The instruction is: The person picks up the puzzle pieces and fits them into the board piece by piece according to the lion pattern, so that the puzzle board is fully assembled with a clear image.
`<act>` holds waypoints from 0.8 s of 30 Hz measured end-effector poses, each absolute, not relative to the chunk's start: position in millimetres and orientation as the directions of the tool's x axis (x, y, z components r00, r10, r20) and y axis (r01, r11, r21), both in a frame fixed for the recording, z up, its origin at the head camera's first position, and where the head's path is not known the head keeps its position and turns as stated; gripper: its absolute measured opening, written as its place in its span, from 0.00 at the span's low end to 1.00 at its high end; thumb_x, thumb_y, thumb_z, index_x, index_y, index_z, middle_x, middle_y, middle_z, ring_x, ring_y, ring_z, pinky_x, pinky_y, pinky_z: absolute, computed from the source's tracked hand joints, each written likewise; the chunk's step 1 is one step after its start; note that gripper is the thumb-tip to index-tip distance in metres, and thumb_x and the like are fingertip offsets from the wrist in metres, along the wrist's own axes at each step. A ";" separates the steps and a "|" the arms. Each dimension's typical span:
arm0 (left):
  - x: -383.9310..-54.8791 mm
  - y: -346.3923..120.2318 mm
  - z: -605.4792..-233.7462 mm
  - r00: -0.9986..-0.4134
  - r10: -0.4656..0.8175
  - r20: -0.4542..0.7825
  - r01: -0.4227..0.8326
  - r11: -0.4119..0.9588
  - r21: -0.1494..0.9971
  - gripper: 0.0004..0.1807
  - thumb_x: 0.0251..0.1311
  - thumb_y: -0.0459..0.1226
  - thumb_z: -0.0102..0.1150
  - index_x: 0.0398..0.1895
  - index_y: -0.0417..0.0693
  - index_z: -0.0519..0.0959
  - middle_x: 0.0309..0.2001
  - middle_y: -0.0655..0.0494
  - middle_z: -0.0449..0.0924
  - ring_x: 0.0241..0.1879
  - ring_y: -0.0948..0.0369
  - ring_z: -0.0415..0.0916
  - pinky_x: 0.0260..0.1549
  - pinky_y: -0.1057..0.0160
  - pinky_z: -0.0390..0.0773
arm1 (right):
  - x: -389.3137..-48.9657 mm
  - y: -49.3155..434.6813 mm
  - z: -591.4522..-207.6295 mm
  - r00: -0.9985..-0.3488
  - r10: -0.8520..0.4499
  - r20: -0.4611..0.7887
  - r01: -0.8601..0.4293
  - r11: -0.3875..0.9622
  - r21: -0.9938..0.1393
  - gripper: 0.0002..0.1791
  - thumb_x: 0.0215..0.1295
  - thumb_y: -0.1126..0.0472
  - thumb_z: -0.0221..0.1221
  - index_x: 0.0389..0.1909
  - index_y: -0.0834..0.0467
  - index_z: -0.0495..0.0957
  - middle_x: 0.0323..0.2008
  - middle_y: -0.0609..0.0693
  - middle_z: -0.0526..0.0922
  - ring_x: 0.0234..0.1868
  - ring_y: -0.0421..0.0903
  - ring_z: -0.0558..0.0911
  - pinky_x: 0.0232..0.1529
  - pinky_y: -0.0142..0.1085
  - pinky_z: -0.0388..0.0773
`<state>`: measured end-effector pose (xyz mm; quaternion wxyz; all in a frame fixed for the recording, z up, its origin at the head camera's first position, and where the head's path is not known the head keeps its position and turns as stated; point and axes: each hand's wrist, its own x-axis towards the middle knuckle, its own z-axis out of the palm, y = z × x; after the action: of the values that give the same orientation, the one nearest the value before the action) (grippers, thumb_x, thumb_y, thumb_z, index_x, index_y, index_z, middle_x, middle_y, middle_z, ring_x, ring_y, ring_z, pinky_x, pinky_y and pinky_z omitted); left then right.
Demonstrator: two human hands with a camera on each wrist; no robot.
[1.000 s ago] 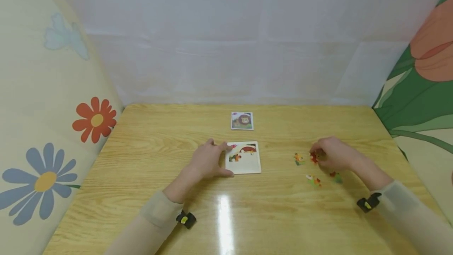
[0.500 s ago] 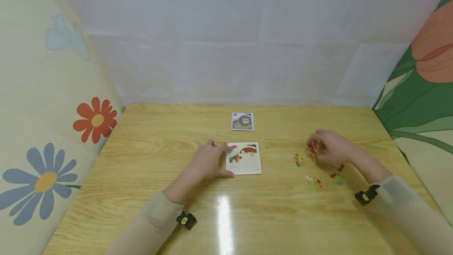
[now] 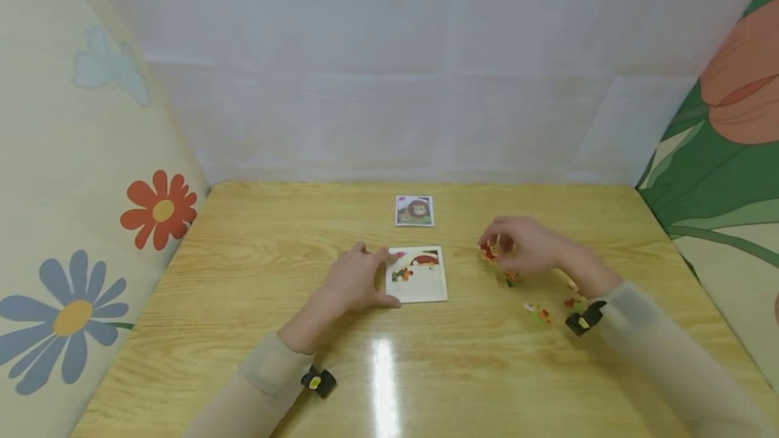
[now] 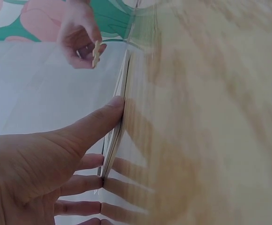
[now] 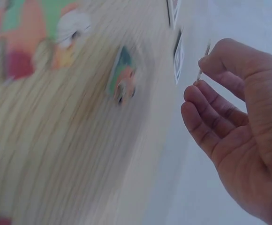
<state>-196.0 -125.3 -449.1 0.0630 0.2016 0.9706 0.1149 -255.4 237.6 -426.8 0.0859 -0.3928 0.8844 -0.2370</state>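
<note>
My left hand (image 3: 359, 279) steadies a square white puzzle board (image 3: 429, 291) at its left side, the thumb along the near edge and the index finger on the upper left. A few joined pieces (image 3: 424, 260) lie in the board's upper part. My right hand (image 3: 529, 245) pinches a red puzzle piece (image 3: 487, 253) between thumb and fingers, to the right of the board. Seen from the left wrist, that piece (image 4: 96, 54) is held edge-on above the tabletop. Partly below the right hand lies an orange and green piece (image 3: 511, 280).
Behind the board lies a small picture card (image 3: 414, 211) with a lion. Loose pieces (image 3: 538, 314) rest on the wooden table (image 3: 274, 222) at the right, one (image 3: 575, 303) beside the right wrist's black strap (image 3: 585, 318). A white cloth (image 3: 377, 107) hangs behind the table.
The right hand has picked up the red piece from the loose pieces and carried it left towards the board. The left hand and the board have stayed in place.
</note>
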 end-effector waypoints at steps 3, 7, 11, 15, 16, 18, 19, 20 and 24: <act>-195.7 -124.8 -449.1 -0.911 0.405 -0.076 0.375 0.892 0.253 0.49 0.42 0.64 0.84 0.68 0.54 0.80 0.58 0.40 0.87 0.61 0.37 0.78 0.54 0.39 0.84 | -257.8 224.2 -425.6 -0.654 -0.754 0.049 -0.670 0.548 -0.501 0.20 0.60 0.71 0.63 0.54 0.58 0.86 0.45 0.48 0.85 0.38 0.39 0.82 0.42 0.37 0.84; -196.1 -124.0 -448.5 -0.911 0.407 -0.069 0.378 0.890 0.255 0.49 0.42 0.63 0.84 0.68 0.54 0.80 0.57 0.41 0.87 0.58 0.39 0.79 0.51 0.40 0.84 | -259.7 206.8 -425.0 -0.623 -0.778 0.074 -0.690 0.503 -0.520 0.20 0.60 0.70 0.64 0.54 0.57 0.86 0.44 0.49 0.85 0.37 0.40 0.82 0.41 0.35 0.84; -196.0 -123.7 -447.7 -0.909 0.411 -0.067 0.382 0.888 0.257 0.48 0.42 0.63 0.84 0.68 0.54 0.80 0.57 0.40 0.88 0.57 0.40 0.79 0.51 0.41 0.84 | -260.1 190.1 -426.8 -0.578 -0.811 0.090 -0.717 0.452 -0.531 0.20 0.59 0.68 0.66 0.53 0.57 0.87 0.42 0.50 0.85 0.38 0.41 0.83 0.41 0.34 0.84; -195.3 -124.3 -447.2 -0.911 0.406 -0.072 0.378 0.892 0.250 0.48 0.41 0.64 0.84 0.67 0.55 0.81 0.55 0.41 0.88 0.55 0.42 0.79 0.49 0.43 0.84 | -259.2 174.0 -430.3 -0.546 -0.833 0.092 -0.733 0.421 -0.534 0.20 0.57 0.68 0.67 0.52 0.57 0.86 0.41 0.51 0.85 0.36 0.41 0.81 0.39 0.33 0.83; -195.1 -124.4 -447.1 -0.911 0.406 -0.072 0.378 0.892 0.248 0.48 0.41 0.64 0.84 0.67 0.55 0.81 0.54 0.41 0.89 0.55 0.42 0.79 0.48 0.43 0.84 | -258.7 170.0 -431.3 -0.544 -0.835 0.090 -0.734 0.420 -0.534 0.20 0.57 0.68 0.68 0.52 0.57 0.86 0.41 0.51 0.85 0.36 0.41 0.81 0.38 0.32 0.82; -195.0 -124.6 -447.0 -0.911 0.406 -0.071 0.379 0.893 0.244 0.48 0.41 0.64 0.84 0.67 0.55 0.81 0.53 0.42 0.89 0.53 0.43 0.79 0.47 0.44 0.84 | -257.6 162.4 -433.3 -0.545 -0.835 0.079 -0.730 0.426 -0.535 0.19 0.57 0.68 0.69 0.52 0.58 0.86 0.41 0.51 0.85 0.35 0.40 0.80 0.38 0.31 0.82; -195.0 -124.6 -446.8 -0.911 0.405 -0.071 0.379 0.893 0.242 0.48 0.41 0.64 0.84 0.67 0.55 0.81 0.53 0.42 0.89 0.53 0.43 0.79 0.46 0.44 0.84 | -256.9 158.6 -434.2 -0.548 -0.833 0.069 -0.727 0.434 -0.533 0.19 0.57 0.67 0.69 0.51 0.58 0.86 0.41 0.51 0.85 0.35 0.40 0.80 0.38 0.30 0.81; -195.1 -124.7 -446.7 -0.911 0.405 -0.072 0.378 0.894 0.241 0.48 0.41 0.64 0.84 0.67 0.55 0.81 0.53 0.42 0.89 0.53 0.43 0.79 0.46 0.44 0.84 | -255.9 154.8 -434.5 -0.552 -0.832 0.060 -0.722 0.441 -0.533 0.19 0.58 0.66 0.70 0.52 0.58 0.86 0.41 0.51 0.85 0.35 0.40 0.80 0.38 0.30 0.81; -195.0 -124.4 -446.2 -0.911 0.406 -0.074 0.378 0.893 0.243 0.48 0.41 0.64 0.84 0.67 0.55 0.81 0.53 0.41 0.89 0.54 0.42 0.80 0.47 0.44 0.84 | -254.4 141.3 -438.6 -0.572 -0.820 0.032 -0.709 0.474 -0.523 0.18 0.59 0.63 0.72 0.51 0.58 0.84 0.42 0.49 0.86 0.35 0.39 0.81 0.38 0.28 0.80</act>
<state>-195.0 -124.4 -446.2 0.0613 0.2019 0.9710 0.1122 -254.4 141.3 -438.6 0.1118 -0.4490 0.8511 -0.2481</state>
